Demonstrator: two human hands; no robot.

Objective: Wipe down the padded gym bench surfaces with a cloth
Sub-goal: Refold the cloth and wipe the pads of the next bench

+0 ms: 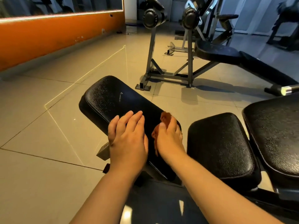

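Black textured padding covered the long bench pad, which ran from near centre away to the far left above the tiled floor. On its near half the left hand lay flat, fingers straight and close together, grasping nothing. Just right of it, the right hand had its fingers curled round a rust-brown cloth, bunched against the pad near its right edge, with folds showing past the fingertips. A smaller seat pad sat just to the right, and an orange wall stood far left.
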